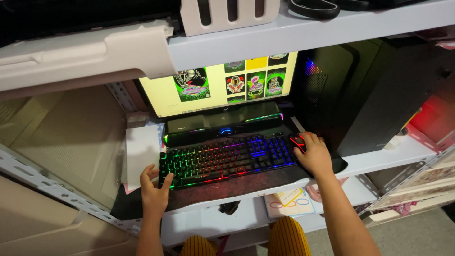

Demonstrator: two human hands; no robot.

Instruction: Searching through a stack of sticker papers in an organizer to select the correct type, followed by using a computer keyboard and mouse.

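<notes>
Head view: right hand (313, 154) hides most of the mouse (297, 141) beside keyboard (227, 159).

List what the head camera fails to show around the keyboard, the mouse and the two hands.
- Mouse: mostly covered by the right hand; only a red-lit edge shows.
- Keyboard legends: too small to read; the left hand hides its near left corner.
- Monitor: top cut off by the white shelf above.
- Computer case: dark; its side shows no detail.
- Papers on the lower shelf: partly hidden by the desk edge.
</notes>
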